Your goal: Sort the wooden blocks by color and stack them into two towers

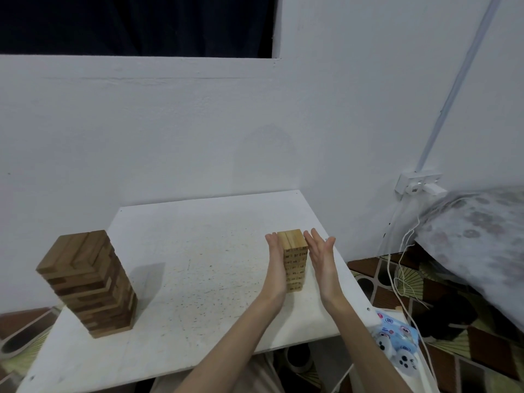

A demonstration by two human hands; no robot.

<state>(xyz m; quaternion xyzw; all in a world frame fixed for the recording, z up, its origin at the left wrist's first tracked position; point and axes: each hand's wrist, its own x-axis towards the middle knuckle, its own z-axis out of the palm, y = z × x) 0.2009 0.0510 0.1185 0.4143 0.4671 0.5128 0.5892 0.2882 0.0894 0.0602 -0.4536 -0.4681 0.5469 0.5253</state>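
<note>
Head view: light tower (295,260) near tabletop's (198,251) right edge, left hand (276,263) flat against side, right hand (321,255) open just beside, gripping nothing. Dark tower (88,282) by left edge. Risk: uneven squeeze shears layers, topples stack.

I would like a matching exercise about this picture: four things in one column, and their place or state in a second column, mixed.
Things:
1. dark tower
2. light tower
3. left hand
4. right hand

Place or state:
a. flat against the light tower's left side
b. open, beside the light tower's right side
c. between the two hands
d. stands alone on the table's left part

Pairs: 1-d, 2-c, 3-a, 4-b
</note>
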